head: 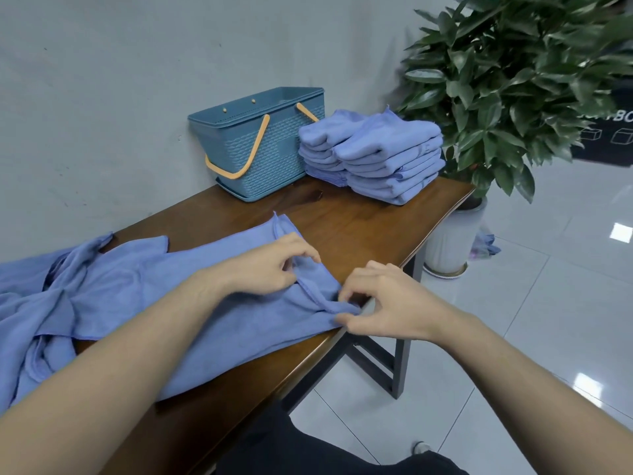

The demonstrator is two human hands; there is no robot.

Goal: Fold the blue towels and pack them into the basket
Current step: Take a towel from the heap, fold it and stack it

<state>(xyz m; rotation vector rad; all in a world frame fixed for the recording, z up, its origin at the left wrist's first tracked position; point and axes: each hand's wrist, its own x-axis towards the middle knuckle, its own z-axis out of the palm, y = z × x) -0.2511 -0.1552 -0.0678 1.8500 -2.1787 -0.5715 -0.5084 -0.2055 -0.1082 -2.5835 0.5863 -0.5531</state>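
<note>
Pinching the spread blue towel (pixel 212 303) hem, left hand (pixel 270 265) and right hand (pixel 387 303) apparently wrinkle it.

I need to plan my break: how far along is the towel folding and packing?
Done: two stacks of folded towels beside the basket. In hand: left hand and right hand pinch one spread towel. Left: the crumpled heap, then all packing; no towels show in the basket.
</note>
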